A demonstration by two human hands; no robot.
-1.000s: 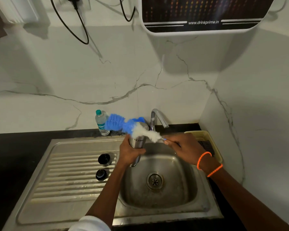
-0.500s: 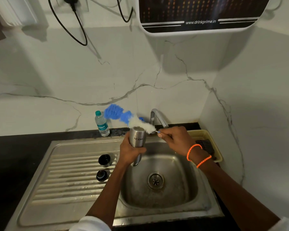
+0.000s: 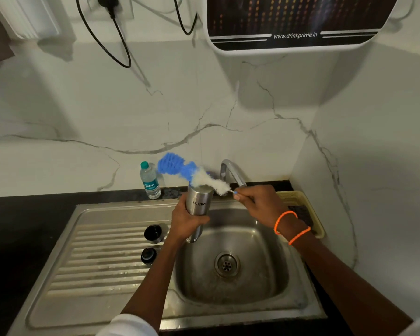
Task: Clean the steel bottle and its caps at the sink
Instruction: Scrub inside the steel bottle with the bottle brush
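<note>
The left hand [image 3: 187, 220] is gripping the steel bottle [image 3: 197, 209] over the sink [image 3: 230, 263] while the right hand [image 3: 257, 204] is pinching a bottle brush [image 3: 192, 174] at the bottle's twelve o'clock (scrubbing looks barely begun), and two caps [image 3: 151, 246] are sitting untouched at nine o'clock.

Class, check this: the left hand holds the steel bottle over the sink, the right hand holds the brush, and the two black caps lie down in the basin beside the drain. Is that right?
One detail is wrong. The head view shows the two black caps on the ribbed draining board, not in the basin by the drain. The left hand does hold the steel bottle over the sink, and the right hand holds the brush.
</note>
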